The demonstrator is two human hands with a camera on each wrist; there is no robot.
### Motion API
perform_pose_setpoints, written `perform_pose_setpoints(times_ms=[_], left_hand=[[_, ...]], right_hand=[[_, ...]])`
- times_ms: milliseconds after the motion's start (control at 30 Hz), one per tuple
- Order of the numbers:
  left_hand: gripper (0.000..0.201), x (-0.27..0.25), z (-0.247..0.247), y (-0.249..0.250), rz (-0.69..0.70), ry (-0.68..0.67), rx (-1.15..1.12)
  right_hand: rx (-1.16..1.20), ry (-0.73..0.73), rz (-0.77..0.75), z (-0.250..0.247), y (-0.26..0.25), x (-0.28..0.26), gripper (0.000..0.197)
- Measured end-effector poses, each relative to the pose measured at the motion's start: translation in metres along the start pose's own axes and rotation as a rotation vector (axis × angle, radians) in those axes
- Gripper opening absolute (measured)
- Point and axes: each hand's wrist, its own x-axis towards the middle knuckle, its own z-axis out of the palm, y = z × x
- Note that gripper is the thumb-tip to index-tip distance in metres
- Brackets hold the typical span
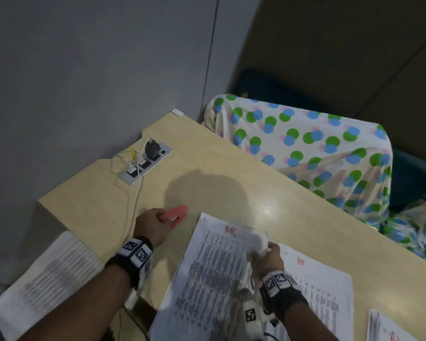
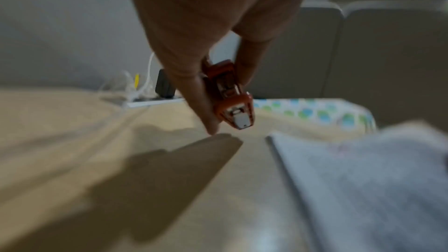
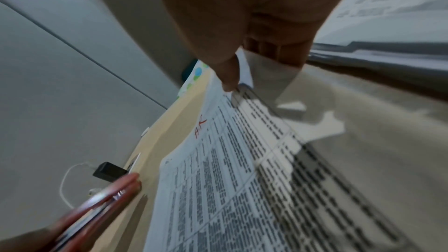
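My left hand (image 1: 155, 222) (image 2: 213, 83) grips a red stapler (image 1: 174, 214) (image 2: 232, 95) just above the light wooden table (image 1: 207, 168), its nose pointing away from me. The stapler (image 3: 101, 204) also shows blurred at the lower left of the right wrist view. My right hand (image 1: 268, 254) (image 3: 242, 55) pinches the top right corner of a printed paper sheaf (image 1: 214, 279) (image 3: 230, 170) marked "HR" in red, and lifts that corner off the table. The stapler sits left of the sheaf's top left corner, apart from it.
A second printed sheet marked "HR" (image 1: 325, 284) lies right of my right hand, another paper (image 1: 389, 328) at the bottom right. A paper stack (image 1: 44, 276) overhangs the table's left edge. A power strip (image 1: 145, 163) with plugs and cables sits at the back left. A dotted cloth (image 1: 305, 148) covers something beyond the table.
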Motion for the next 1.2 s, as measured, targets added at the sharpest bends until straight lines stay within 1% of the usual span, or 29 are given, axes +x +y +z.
perform_pose_setpoints(times_ms=[33,67,133,200,233,267,300,333,367,400,433,500,533,567,600,633,667,700,733,767,800,833,867,933,1033,1100,1133,1200], left_hand=[[0.008,-0.004,0.005,0.003,-0.032,-0.035,-0.075],[0.016,-0.006,0.011,0.004,-0.051,-0.069,-0.164],[0.027,-0.015,0.022,0.009,-0.039,-0.117,-0.273],[0.030,-0.029,0.035,0.019,0.029,-0.142,-0.285],[0.032,-0.037,0.042,0.026,0.057,-0.164,-0.297],[0.034,-0.048,0.049,0.034,0.093,-0.192,-0.311],[0.035,-0.057,0.057,0.042,0.128,-0.217,-0.310],[0.036,-0.066,0.066,0.049,0.163,-0.236,-0.312],[0.036,-0.072,0.073,0.054,0.184,-0.269,-0.308],[0.037,-0.077,0.080,0.058,0.201,-0.321,-0.315],[0.037,-0.079,0.085,0.059,0.216,-0.388,-0.318],[0.039,-0.077,0.091,0.059,0.251,-0.511,-0.312],[0.039,-0.072,0.091,0.055,0.269,-0.528,-0.279],[0.037,-0.065,0.092,0.050,0.282,-0.472,-0.219],[0.036,-0.054,0.093,0.043,0.272,-0.354,-0.132],[0.037,-0.040,0.093,0.035,0.229,-0.218,-0.026],[0.042,-0.027,0.092,0.028,0.141,-0.126,0.091],[0.047,-0.015,0.090,0.021,0.039,-0.097,0.208],[0.051,-0.004,0.088,0.015,-0.045,-0.126,0.316],[0.053,0.004,0.088,0.009,-0.090,-0.176,0.400],[0.053,0.008,0.088,0.005,-0.101,-0.212,0.452],[0.053,0.013,0.091,0.000,-0.096,-0.228,0.479],[0.053,0.015,0.093,-0.003,-0.090,-0.227,0.483],[0.053,0.016,0.096,-0.004,-0.092,-0.233,0.443],[0.051,0.016,0.099,0.001,-0.089,-0.270,0.317],[0.055,0.014,0.100,0.003,-0.038,-0.299,0.325],[0.054,0.013,0.099,0.004,-0.028,-0.296,0.325],[0.043,0.010,0.095,0.005,-0.026,-0.288,0.274]], right_hand=[[0.033,-0.019,0.026,-0.003,-0.002,-0.002,0.063],[0.021,-0.039,0.052,-0.008,-0.006,-0.006,0.073],[-0.050,-0.020,-0.004,-0.014,-0.007,-0.008,0.082],[-0.041,0.052,-0.162,-0.020,-0.013,-0.020,0.084],[0.006,0.054,-0.257,-0.022,-0.019,-0.028,0.083],[0.078,0.001,-0.314,-0.021,-0.026,-0.036,0.084],[0.186,-0.101,-0.327,-0.019,-0.037,-0.045,0.088],[0.326,-0.220,-0.290,-0.016,-0.047,-0.049,0.097],[0.467,-0.309,-0.242,-0.013,-0.056,-0.052,0.101],[0.585,-0.338,-0.193,-0.009,-0.063,-0.051,0.096],[0.670,-0.319,-0.137,-0.008,-0.070,-0.049,0.085],[0.705,-0.236,-0.014,-0.010,-0.074,-0.045,0.059],[0.675,-0.231,0.031,-0.013,-0.074,-0.044,0.049],[0.591,-0.229,0.065,-0.015,-0.069,-0.042,0.042],[0.504,-0.212,0.095,-0.018,-0.064,-0.040,0.036],[0.422,-0.191,0.132,-0.021,-0.058,-0.040,0.031],[0.368,-0.169,0.167,-0.022,-0.051,-0.037,0.030],[0.316,-0.154,0.196,-0.022,-0.044,-0.036,0.033],[0.267,-0.138,0.209,-0.023,-0.038,-0.037,0.039],[0.213,-0.129,0.206,-0.022,-0.031,-0.033,0.049],[0.162,-0.119,0.199,-0.020,-0.025,-0.028,0.055],[0.128,-0.115,0.195,-0.020,-0.024,-0.029,0.054],[0.111,-0.116,0.189,-0.020,-0.023,-0.030,0.047],[0.097,-0.114,0.192,-0.021,-0.025,-0.033,0.034],[0.072,-0.132,0.173,-0.020,-0.027,-0.035,0.031],[0.067,-0.146,0.166,-0.019,-0.023,-0.030,0.029],[0.075,-0.141,0.166,-0.020,-0.021,-0.029,0.027],[0.095,-0.098,0.158,-0.021,-0.016,-0.027,0.022]])
